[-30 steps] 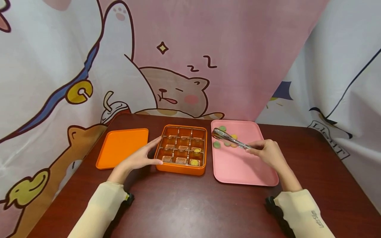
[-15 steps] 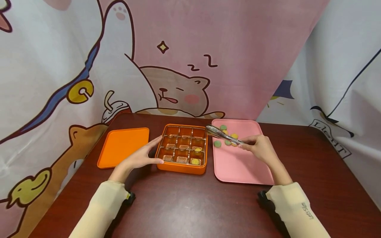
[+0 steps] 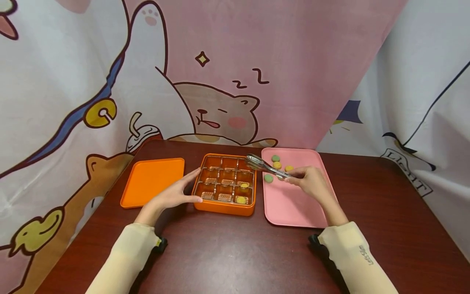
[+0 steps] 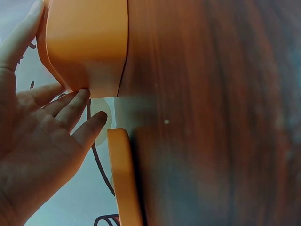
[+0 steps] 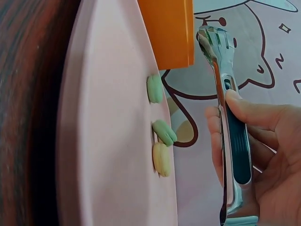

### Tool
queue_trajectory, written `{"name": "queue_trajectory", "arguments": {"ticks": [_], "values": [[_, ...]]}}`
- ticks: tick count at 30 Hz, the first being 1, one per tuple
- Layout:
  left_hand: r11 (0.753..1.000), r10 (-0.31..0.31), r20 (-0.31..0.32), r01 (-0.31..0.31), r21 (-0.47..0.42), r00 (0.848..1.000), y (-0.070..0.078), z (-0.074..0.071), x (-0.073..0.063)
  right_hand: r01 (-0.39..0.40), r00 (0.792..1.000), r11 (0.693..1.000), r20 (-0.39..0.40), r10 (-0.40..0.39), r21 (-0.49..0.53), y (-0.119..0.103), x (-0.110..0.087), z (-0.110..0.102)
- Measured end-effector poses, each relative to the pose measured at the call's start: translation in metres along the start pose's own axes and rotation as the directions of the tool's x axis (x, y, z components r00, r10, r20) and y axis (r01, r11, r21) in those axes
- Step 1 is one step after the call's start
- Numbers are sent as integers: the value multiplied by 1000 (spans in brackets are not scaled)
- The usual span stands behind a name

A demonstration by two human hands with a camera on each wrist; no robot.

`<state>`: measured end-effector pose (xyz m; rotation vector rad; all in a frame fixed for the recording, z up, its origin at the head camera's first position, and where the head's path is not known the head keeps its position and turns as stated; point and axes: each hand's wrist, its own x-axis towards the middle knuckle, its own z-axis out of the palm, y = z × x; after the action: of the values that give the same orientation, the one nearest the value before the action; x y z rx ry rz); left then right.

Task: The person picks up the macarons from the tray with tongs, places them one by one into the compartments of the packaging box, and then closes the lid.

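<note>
My right hand [image 3: 312, 181] holds metal serving tongs [image 5: 229, 61], thumb along one arm. The tong tips overlap the back right compartment of the orange box [image 3: 224, 207]; I cannot tell whether anything is between them. A clear insert divides the box into several compartments. A yellow macaron [image 3: 241, 200] lies in its front right compartment and another yellow macaron [image 3: 244, 185] in the one behind. My left hand [image 3: 169, 199] rests against the box's left side with fingers spread, thumb at the front left corner and fingertips along the left wall.
A pink tray [image 3: 297, 208] right of the box bears several green and yellow macarons, among them a green macaron [image 3: 269, 178]. Left of the box lies a flat orange lid [image 3: 152, 181]. A printed curtain [image 3: 293, 81] hangs behind the dark wooden table [image 3: 235, 253].
My right hand has carried the tongs left, from over the pink tray to the back right part of the box. The left hand stays at the box.
</note>
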<state>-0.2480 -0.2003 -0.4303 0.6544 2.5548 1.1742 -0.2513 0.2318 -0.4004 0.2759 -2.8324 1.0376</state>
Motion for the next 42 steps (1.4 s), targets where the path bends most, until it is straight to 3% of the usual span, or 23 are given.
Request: {"name": "queue_trajectory", "arguments": {"ticks": [28,42], "values": [[1000,-3,4,3,-7,1000,1,0,-1,-14,1000,1000,17,14,0,-5,0,8],[1000,0,2,0,-1,1000,2,0,-1,47,999,999,5,-47,8,-2,-3,0]]}}
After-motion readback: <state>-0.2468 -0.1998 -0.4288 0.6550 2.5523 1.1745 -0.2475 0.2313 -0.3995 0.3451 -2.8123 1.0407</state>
